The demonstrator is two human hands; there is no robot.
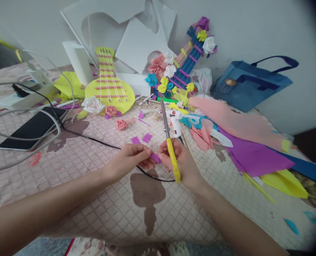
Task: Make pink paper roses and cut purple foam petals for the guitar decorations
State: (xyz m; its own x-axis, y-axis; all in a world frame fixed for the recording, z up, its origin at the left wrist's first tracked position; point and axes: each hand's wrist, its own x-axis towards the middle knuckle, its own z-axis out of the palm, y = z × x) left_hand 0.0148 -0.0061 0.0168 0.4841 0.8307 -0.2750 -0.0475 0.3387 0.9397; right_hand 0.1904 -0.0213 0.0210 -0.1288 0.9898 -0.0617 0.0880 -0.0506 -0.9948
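Observation:
Between my two hands is a small purple paper piece. My left hand pinches its left side between thumb and fingers. The thumb and fingertips of my right hand touch its right side. Scissors with yellow handles also hang on my right hand, their closed blades pointing up and away. Two loose purple squares lie on the quilted cloth just beyond my hands. A white glue gun stands behind the scissors.
A yellow paper guitar with white strings leans at the back. Right of it stands a blue guitar with paper flowers. Crepe paper sheets spread at right, near a blue bag. A dark tablet and cables lie left.

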